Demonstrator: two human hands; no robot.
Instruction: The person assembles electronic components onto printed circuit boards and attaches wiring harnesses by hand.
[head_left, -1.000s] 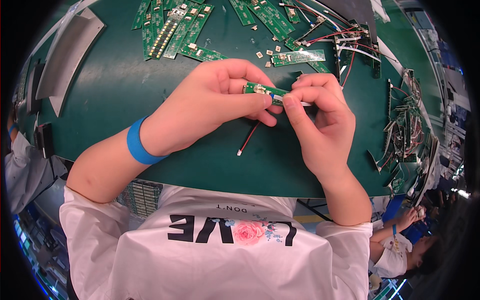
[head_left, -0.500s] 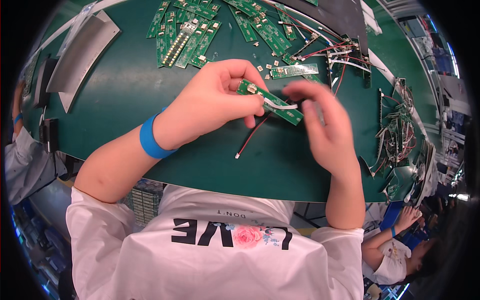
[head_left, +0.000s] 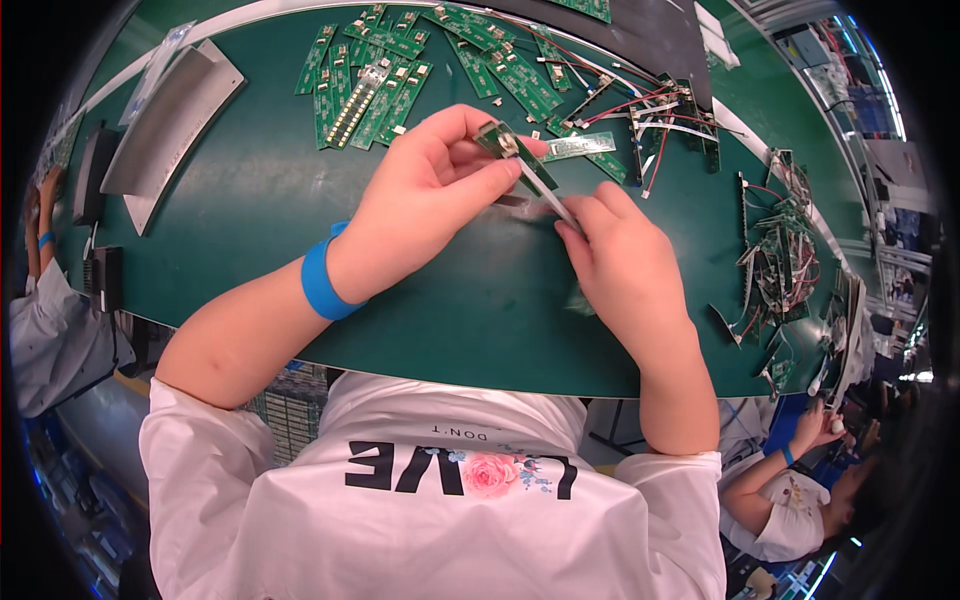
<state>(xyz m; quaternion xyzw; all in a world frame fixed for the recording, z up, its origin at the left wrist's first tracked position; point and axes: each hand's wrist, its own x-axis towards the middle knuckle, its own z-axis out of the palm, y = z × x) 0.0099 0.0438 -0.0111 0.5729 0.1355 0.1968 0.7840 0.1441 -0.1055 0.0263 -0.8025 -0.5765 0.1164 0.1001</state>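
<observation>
My left hand [head_left: 425, 190], with a blue wristband [head_left: 322, 280], is closed on one end of a narrow green circuit board [head_left: 495, 137], thumb in front and fingers behind. A pale connector sits on the board near my thumb. From there a thin white cable [head_left: 540, 185] runs down to my right hand [head_left: 625, 255], whose thumb and forefinger pinch its lower part. The cable looks taut and straight. Beneath it, something blurred shows between the hands; I cannot make out what it is.
Loose green circuit boards [head_left: 395, 105] lie scattered at the back of the green table [head_left: 440, 345]. Wired boards [head_left: 680, 110] are at the back right, and a tangled pile [head_left: 785, 265] lies at the right edge. A curved grey panel [head_left: 175, 135] rests at the left. Another person [head_left: 785, 510] sits at the right.
The board in my left hand has tilted steeper. My right hand has moved down and closed on the white cable, which is now straight instead of curved. The red-and-black wire no longer shows clearly.
</observation>
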